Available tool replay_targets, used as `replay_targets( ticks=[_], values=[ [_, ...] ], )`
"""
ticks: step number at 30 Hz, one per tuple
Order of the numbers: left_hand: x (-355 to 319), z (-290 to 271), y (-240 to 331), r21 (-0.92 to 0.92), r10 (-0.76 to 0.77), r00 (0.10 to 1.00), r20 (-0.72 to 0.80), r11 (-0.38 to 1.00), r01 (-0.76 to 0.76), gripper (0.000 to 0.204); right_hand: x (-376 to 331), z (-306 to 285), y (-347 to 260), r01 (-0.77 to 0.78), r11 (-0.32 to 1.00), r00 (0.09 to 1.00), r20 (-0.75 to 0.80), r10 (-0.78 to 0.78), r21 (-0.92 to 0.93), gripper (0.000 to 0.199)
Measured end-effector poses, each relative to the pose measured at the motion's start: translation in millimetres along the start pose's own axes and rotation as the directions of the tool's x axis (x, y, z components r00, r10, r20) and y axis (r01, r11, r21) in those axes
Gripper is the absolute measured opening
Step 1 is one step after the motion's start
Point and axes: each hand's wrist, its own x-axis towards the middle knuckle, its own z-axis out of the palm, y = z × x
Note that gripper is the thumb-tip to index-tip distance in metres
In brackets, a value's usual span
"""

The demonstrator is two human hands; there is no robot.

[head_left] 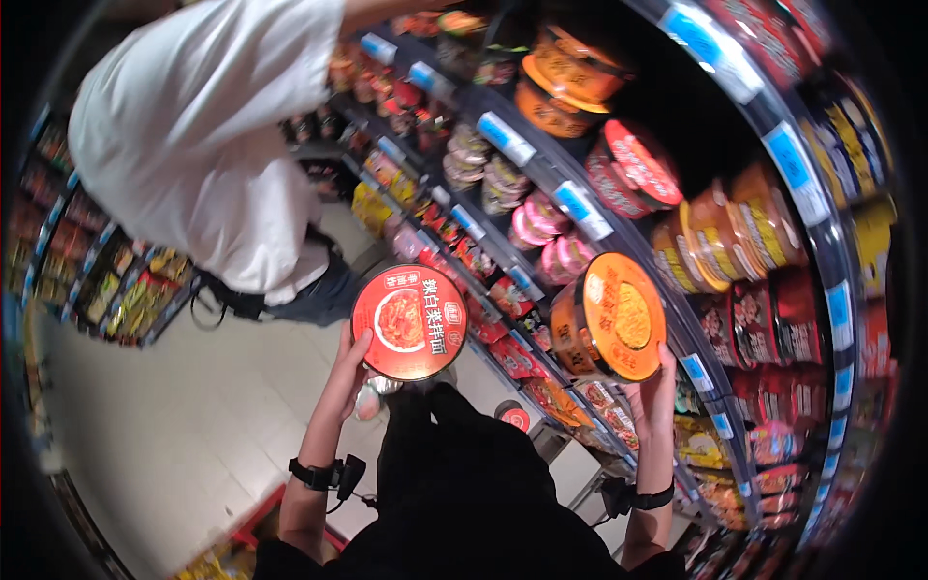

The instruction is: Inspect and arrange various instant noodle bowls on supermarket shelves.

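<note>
A round red instant noodle bowl (425,362) is gripped by my left hand (350,362), its thumb on the rim and its printed lid turned up toward me. My right hand (657,396) grips an orange and black instant noodle bowl (577,343) from the side nearest me. That bowl tilts, so its orange lid and dark side wall both show. It is held in front of the shelves, level with the red one and apart from it. Most fingers of both hands are hidden behind the bowls. A black band with a small device sits on each wrist.
Tall shelves (619,227) with blue and white price tags run along the right, filled with noodle bowls and packets. At upper left, a person in a white shirt (208,126) stands with an arm toward the shelves. A red basket (259,512) with yellow packets lies at lower left.
</note>
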Motion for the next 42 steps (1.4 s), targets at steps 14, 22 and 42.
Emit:
replay_targets(
  ticks=[14,22,42],
  values=[
    [64.6,210.2,135.4,-0.106,0.239,0.82,0.52,0.971,-0.216,0.039,-82.0,-60.7,23.8,0.105,0.985,0.958,-0.28,-0.063,0.14,0.046],
    [98.5,261.7,172.0,-0.058,0.231,0.808,0.543,0.97,-0.238,0.053,-73.7,-73.7,32.7,0.146,0.979,0.974,-0.196,-0.116,0.143,0.047],
    [128.3,291.9,175.2,0.593,0.147,0.86,0.488,0.667,-0.451,0.058,-53.8,-90.5,35.9,0.153,0.953,0.986,-0.111,-0.128,0.26,0.05]
  ],
)
